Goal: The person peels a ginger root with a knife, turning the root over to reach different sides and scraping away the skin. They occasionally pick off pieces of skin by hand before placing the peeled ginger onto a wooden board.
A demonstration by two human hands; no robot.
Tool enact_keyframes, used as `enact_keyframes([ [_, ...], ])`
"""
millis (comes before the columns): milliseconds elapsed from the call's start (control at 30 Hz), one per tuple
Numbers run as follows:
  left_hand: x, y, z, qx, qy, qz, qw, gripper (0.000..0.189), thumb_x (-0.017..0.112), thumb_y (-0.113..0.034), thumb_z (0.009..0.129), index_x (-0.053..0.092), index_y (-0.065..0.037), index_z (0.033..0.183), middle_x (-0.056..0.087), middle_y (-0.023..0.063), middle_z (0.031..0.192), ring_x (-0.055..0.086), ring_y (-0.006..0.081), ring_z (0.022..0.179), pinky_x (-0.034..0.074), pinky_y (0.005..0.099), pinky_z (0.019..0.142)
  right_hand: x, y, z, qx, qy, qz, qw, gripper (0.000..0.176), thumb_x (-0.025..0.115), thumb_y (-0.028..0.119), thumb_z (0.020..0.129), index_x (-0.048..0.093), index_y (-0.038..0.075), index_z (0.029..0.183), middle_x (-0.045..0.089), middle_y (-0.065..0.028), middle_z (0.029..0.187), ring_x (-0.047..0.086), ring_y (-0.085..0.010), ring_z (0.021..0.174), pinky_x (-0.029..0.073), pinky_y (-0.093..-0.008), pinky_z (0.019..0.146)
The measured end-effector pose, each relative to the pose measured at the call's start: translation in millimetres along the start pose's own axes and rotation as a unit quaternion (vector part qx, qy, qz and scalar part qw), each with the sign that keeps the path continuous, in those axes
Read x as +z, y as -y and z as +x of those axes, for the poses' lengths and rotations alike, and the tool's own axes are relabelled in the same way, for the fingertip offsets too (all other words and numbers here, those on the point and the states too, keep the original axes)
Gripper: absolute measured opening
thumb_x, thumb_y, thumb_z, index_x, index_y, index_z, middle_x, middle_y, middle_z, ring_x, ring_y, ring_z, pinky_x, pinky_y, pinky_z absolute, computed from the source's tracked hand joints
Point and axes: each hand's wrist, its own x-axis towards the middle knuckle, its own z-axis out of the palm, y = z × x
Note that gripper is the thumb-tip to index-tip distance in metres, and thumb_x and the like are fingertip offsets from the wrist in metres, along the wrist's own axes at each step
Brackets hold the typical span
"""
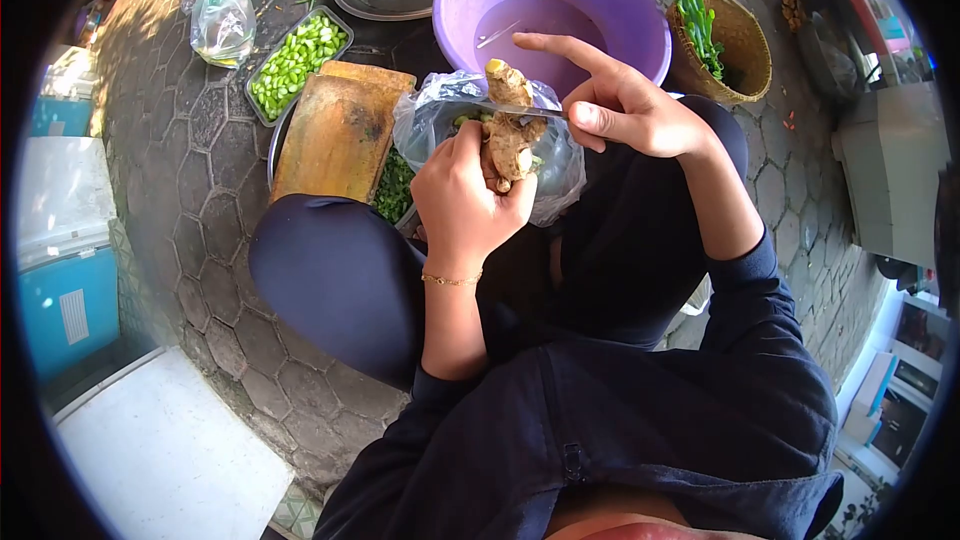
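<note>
My left hand [462, 202] is closed around a knobbly piece of ginger root [510, 152], held upright over a clear plastic bag [558, 185]. The root's top end shows a yellow cut face. In my right hand [640, 112] is a knife, its handle mostly hidden by the fingers. The knife blade [530, 110] lies level across the upper part of the ginger, touching it. My right index finger stretches forward, away from the grip. Some green pieces show inside the bag, partly covered by my left hand.
A purple basin [655, 25] with water stands ahead. To the left are a wooden cutting board [335, 135] over chopped greens [393, 185], and a tray of cut green vegetables [300, 65]. A woven basket [745, 50] with green stalks sits at the right.
</note>
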Motion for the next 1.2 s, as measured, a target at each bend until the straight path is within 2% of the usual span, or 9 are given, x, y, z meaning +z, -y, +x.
enact_keyframes([
  [100,-3,1,1,0.009,-0.012,0.003,1.0,0.028,0.07,-0.022,0.065,0.053,-0.005,0.077,0.058,0.0126,0.065,0.06,0.0322,0.063,0.048,0.0406,0.056,3,2,1,0.02,-0.001,0.002,1.0,0.068,0.054,0.034,0.093,0.023,0.004,0.145,0.045,0.0015,0.055,0.042,-0.006,0.051,0.032,-0.0205,0.05],
  [167,-2,3,3,0.024,-0.019,0.128,0.991,0.031,0.073,-0.023,0.064,0.054,-0.005,0.081,0.059,0.0111,0.069,0.06,0.0306,0.067,0.047,0.0409,0.06,8,5,2,0.047,-0.022,-0.017,0.999,0.065,0.056,0.032,0.093,0.027,0.004,0.144,0.047,0.0011,0.057,0.043,-0.0055,0.053,0.032,-0.0209,0.05],
  [200,-1,5,3,0.021,-0.02,0.128,0.991,0.031,0.073,-0.023,0.064,0.054,-0.005,0.081,0.059,0.0111,0.069,0.06,0.0306,0.067,0.047,0.0409,0.06,11,4,3,0.047,-0.019,-0.017,0.999,0.065,0.056,0.032,0.093,0.027,0.004,0.144,0.047,0.0011,0.057,0.043,-0.0055,0.053,0.032,-0.0209,0.05],
  [300,1,7,0,-0.043,-0.018,0.209,0.977,0.036,0.077,-0.024,0.062,0.055,-0.007,0.086,0.06,0.0072,0.073,0.06,0.0266,0.074,0.04,0.0391,0.068,23,4,7,0.094,-0.036,-0.102,0.99,0.062,0.058,0.024,0.093,0.027,0.007,0.144,0.054,-0.0025,0.064,0.042,-0.0059,0.055,0.036,-0.0224,0.052],
  [400,3,11,-1,-0.06,-0.027,0.231,0.971,0.038,0.079,-0.024,0.062,0.055,-0.008,0.087,0.06,0.0055,0.075,0.06,0.0243,0.077,0.038,0.038,0.068,33,-3,11,0.108,-0.045,-0.129,0.985,0.063,0.058,0.023,0.093,0.026,0.009,0.144,0.056,-0.0042,0.067,0.041,-0.0055,0.056,0.037,-0.0228,0.053],
  [767,6,12,0,-0.056,-0.073,0.236,0.967,0.041,0.081,-0.018,0.058,0.056,-0.011,0.091,0.059,0.0005,0.08,0.056,0.0212,0.079,0.036,0.036,0.069,45,-3,20,0.069,-0.074,-0.129,0.987,0.056,0.053,0.021,0.096,0.025,0.012,0.144,0.056,-0.0045,0.063,0.042,-0.0056,0.056,0.038,-0.0242,0.053],
  [1167,16,21,2,-0.057,-0.101,0.237,0.965,0.039,0.078,-0.012,0.058,0.056,-0.013,0.091,0.058,-0.0014,0.08,0.054,0.0203,0.079,0.033,0.0349,0.069,53,-2,20,0.107,-0.105,-0.138,0.979,0.052,0.049,0.017,0.097,0.025,0.015,0.144,0.049,-0.0022,0.059,0.04,-0.0052,0.056,0.036,-0.0245,0.052],
  [1200,18,22,2,-0.056,-0.107,0.234,0.965,0.038,0.077,-0.01,0.058,0.056,-0.013,0.09,0.058,-0.0016,0.08,0.054,0.0203,0.078,0.033,0.0347,0.07,54,-2,19,0.137,-0.107,-0.148,0.974,0.051,0.048,0.018,0.097,0.026,0.016,0.143,0.048,-0.003,0.059,0.041,-0.0067,0.056,0.036,-0.0249,0.052],
])
